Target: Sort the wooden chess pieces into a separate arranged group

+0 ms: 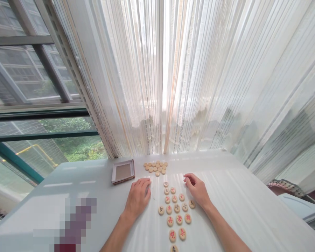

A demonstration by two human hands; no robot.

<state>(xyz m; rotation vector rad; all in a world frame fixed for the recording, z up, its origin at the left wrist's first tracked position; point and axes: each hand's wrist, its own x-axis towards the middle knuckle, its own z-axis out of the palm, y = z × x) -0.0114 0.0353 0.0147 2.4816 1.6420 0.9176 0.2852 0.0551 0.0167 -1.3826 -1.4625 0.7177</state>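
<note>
Round wooden chess discs with red and dark characters (pixel 175 210) lie face up in rows on the white table (pixel 238 203), between my two hands. A second cluster of blank-faced discs (pixel 156 167) sits farther back near the curtain. My left hand (pixel 139 196) rests on the table left of the rows, fingers curled downward; whether it holds anything is hidden. My right hand (pixel 196 189) rests right of the rows, fingers bent inward near the topmost discs, nothing visible in them.
A small square wooden box (pixel 123 171) lies left of the blank discs. Sheer white curtains (pixel 189 77) hang right behind the table's far edge, with a window (pixel 36 91) to the left. A blurred patch covers the table's near left.
</note>
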